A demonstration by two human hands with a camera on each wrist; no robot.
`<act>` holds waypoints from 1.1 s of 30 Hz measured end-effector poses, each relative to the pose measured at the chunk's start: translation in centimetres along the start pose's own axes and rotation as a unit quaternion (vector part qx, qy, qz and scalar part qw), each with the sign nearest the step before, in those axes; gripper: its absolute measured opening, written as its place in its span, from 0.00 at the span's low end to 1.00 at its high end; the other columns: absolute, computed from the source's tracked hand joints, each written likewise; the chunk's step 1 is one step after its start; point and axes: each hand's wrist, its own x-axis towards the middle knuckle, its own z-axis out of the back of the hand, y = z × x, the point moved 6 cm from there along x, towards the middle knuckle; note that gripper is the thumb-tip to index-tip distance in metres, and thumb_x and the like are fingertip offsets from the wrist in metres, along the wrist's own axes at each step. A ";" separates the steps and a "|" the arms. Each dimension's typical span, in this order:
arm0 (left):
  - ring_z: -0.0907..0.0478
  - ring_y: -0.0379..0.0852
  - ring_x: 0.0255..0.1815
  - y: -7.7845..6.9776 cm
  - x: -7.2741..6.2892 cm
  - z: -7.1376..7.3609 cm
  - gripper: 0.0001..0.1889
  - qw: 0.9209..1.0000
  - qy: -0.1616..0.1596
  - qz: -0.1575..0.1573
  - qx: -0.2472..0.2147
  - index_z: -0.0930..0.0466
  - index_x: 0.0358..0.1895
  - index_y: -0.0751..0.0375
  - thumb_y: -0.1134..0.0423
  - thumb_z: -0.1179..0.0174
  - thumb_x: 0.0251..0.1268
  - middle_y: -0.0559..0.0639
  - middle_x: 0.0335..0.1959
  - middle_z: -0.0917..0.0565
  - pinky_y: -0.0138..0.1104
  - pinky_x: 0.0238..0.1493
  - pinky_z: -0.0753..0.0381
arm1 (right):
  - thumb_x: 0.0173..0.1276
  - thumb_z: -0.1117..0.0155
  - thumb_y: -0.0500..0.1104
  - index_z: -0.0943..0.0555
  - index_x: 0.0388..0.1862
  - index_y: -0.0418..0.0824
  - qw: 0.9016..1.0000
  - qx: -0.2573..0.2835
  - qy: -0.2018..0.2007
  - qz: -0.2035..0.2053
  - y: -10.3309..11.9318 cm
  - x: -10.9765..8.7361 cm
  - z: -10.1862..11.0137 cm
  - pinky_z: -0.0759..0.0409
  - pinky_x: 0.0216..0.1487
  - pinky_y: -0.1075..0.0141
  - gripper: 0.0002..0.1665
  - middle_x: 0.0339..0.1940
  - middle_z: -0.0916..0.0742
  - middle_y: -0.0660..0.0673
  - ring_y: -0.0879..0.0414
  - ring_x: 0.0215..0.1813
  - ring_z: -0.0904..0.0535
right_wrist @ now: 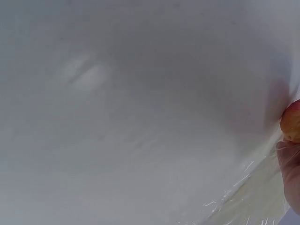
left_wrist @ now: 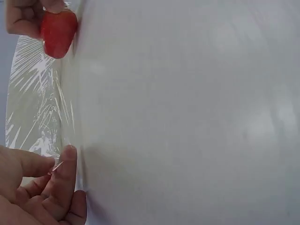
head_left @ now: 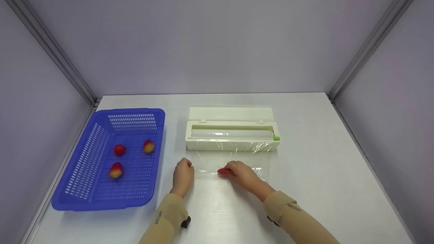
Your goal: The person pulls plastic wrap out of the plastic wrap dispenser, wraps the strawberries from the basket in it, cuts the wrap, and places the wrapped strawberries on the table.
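Red fruit (head_left: 222,171) in the right hand (head_left: 245,175), at the near edge of the cling film (head_left: 212,158).
The right hand's fingers curl round the fruit, mid-desk (head_left: 332,169); the left hand (head_left: 184,176) pinches the film's near left corner. The film runs from an open box (head_left: 234,146) towards the desk's back edge; along the left edge, a blue basket (head_left: 158,156) holds three more fruits (head_left: 116,170).

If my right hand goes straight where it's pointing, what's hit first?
Apart from the red fruit it holds and the clear film there, your right hand would probably meet the film dispenser first; depth is unclear.
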 end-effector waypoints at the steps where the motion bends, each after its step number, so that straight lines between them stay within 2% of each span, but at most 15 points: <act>1: 0.24 0.52 0.40 -0.4 -0.1 0.0 0.05 1.000 -0.016 -0.023 0.007 0.26 0.38 0.68 0.73 0.46 0.58 0.58 0.37 0.23 0.40 0.42 0.23 | 0.62 0.38 0.46 0.22 0.36 0.45 1.000 0.010 0.003 -0.005 -0.1 0.1 -0.1 0.22 0.43 0.62 0.07 0.33 0.16 0.49 0.55 0.39 0.21; 3: 0.27 0.53 0.47 -1.4 -0.3 -0.2 0.07 0.996 -0.035 -0.080 0.031 0.25 0.40 0.66 0.73 0.44 0.57 0.57 0.42 0.25 0.42 0.49 0.25 | 0.63 0.38 0.44 0.22 0.38 0.44 1.000 0.023 0.009 -0.011 -0.2 0.2 -0.2 0.22 0.45 0.60 0.07 0.34 0.16 0.48 0.54 0.40 0.21; 5: 0.28 0.52 0.51 -2.6 -0.6 -0.8 0.08 0.988 -0.034 -0.141 0.057 0.23 0.41 0.62 0.71 0.42 0.57 0.54 0.45 0.25 0.42 0.53 0.26 | 0.64 0.40 0.41 0.22 0.40 0.43 0.998 0.048 0.014 -0.025 -0.5 0.2 -0.1 0.22 0.47 0.60 0.07 0.36 0.16 0.48 0.55 0.41 0.21; 7: 0.28 0.51 0.52 -3.7 -0.9 -1.7 0.08 0.979 -0.008 -0.187 0.076 0.23 0.41 0.60 0.68 0.41 0.58 0.51 0.46 0.25 0.41 0.54 0.26 | 0.64 0.41 0.38 0.22 0.42 0.41 0.997 0.065 0.015 -0.029 -0.6 0.2 -0.1 0.22 0.50 0.59 0.08 0.39 0.16 0.47 0.54 0.44 0.21; 9: 0.27 0.49 0.53 -4.3 -1.1 -2.8 0.10 0.972 0.034 -0.218 0.085 0.24 0.43 0.58 0.65 0.40 0.58 0.50 0.47 0.25 0.40 0.54 0.25 | 0.64 0.42 0.35 0.22 0.44 0.40 0.996 0.079 0.013 -0.031 -0.7 0.2 0.1 0.22 0.51 0.59 0.10 0.41 0.18 0.46 0.53 0.46 0.22; 12: 0.26 0.49 0.54 -4.6 -1.1 -4.3 0.13 0.965 0.096 -0.226 0.094 0.25 0.47 0.58 0.62 0.39 0.59 0.49 0.49 0.25 0.40 0.53 0.24 | 0.62 0.41 0.34 0.21 0.45 0.40 0.995 0.092 0.003 -0.028 -0.8 0.2 0.3 0.22 0.50 0.59 0.11 0.42 0.21 0.45 0.53 0.46 0.23; 15: 0.26 0.49 0.52 -4.6 -1.0 -5.3 0.15 0.961 0.122 -0.223 0.110 0.24 0.48 0.57 0.59 0.38 0.58 0.49 0.48 0.24 0.41 0.52 0.24 | 0.61 0.39 0.36 0.20 0.44 0.41 0.996 0.083 -0.004 -0.018 -0.8 0.2 0.3 0.21 0.47 0.61 0.11 0.40 0.21 0.46 0.54 0.44 0.23; 20: 0.27 0.48 0.46 -4.6 -0.9 -6.2 0.17 0.956 0.135 -0.218 0.140 0.22 0.47 0.53 0.53 0.36 0.54 0.47 0.43 0.23 0.42 0.45 0.24 | 0.58 0.35 0.42 0.18 0.42 0.43 0.999 0.034 -0.005 -0.015 -0.8 0.4 0.3 0.23 0.46 0.62 0.12 0.37 0.16 0.48 0.54 0.41 0.23; 23: 0.28 0.47 0.44 -4.7 -0.8 -6.5 0.17 0.953 0.142 -0.217 0.156 0.21 0.46 0.51 0.51 0.37 0.53 0.46 0.41 0.22 0.41 0.41 0.26 | 0.59 0.35 0.43 0.21 0.49 0.41 0.998 0.047 0.010 -0.041 -1.1 0.3 0.4 0.24 0.49 0.58 0.19 0.41 0.15 0.45 0.51 0.45 0.23; 25: 0.29 0.47 0.44 -4.8 -0.7 -6.7 0.16 0.952 0.144 -0.214 0.162 0.21 0.46 0.50 0.50 0.38 0.54 0.46 0.40 0.23 0.41 0.39 0.28 | 0.60 0.35 0.44 0.25 0.54 0.40 0.995 0.063 0.018 -0.073 -1.5 0.1 0.4 0.24 0.52 0.56 0.24 0.46 0.18 0.43 0.49 0.49 0.24; 27: 0.29 0.47 0.44 -4.8 -0.5 -6.9 0.17 0.952 0.143 -0.212 0.171 0.21 0.46 0.50 0.50 0.40 0.54 0.46 0.40 0.23 0.41 0.39 0.28 | 0.57 0.33 0.42 0.28 0.56 0.39 0.993 0.057 0.019 -0.098 -2.0 -0.5 0.6 0.24 0.54 0.54 0.27 0.47 0.20 0.42 0.47 0.51 0.24; 30: 0.29 0.47 0.45 -4.7 -0.3 -7.0 0.18 0.953 0.141 -0.203 0.177 0.21 0.48 0.50 0.49 0.41 0.55 0.46 0.41 0.23 0.41 0.40 0.29 | 0.52 0.30 0.40 0.28 0.48 0.39 0.994 -0.006 0.008 -0.111 -3.0 -1.6 1.2 0.23 0.51 0.55 0.25 0.44 0.22 0.43 0.47 0.48 0.24; 33: 0.29 0.48 0.46 -4.8 -0.1 -7.1 0.19 0.953 0.141 -0.201 0.180 0.21 0.49 0.50 0.47 0.43 0.56 0.47 0.42 0.23 0.41 0.39 0.30 | 0.51 0.31 0.37 0.26 0.37 0.39 0.991 -0.095 -0.002 -0.097 -4.1 -3.0 1.7 0.24 0.41 0.58 0.15 0.35 0.22 0.45 0.50 0.38 0.25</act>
